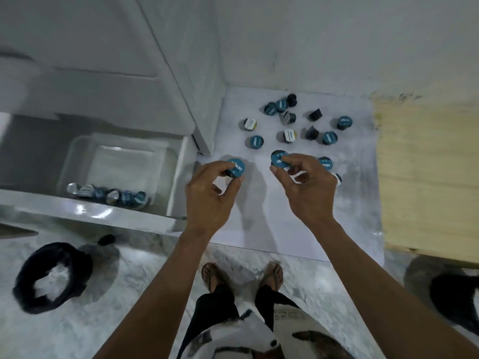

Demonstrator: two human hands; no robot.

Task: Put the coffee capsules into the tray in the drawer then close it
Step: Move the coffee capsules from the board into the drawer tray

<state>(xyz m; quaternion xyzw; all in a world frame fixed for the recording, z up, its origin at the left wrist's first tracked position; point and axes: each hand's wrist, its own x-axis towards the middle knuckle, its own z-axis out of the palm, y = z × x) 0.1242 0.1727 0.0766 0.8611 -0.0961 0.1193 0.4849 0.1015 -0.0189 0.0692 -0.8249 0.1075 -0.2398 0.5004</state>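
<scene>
Pinching one blue-lidded capsule: left hand; pinching a second blue-lidded capsule: right hand. Loose capsules scattered on white sheet. Open drawer at left, clear tray inside holding several capsules along its near edge.
</scene>
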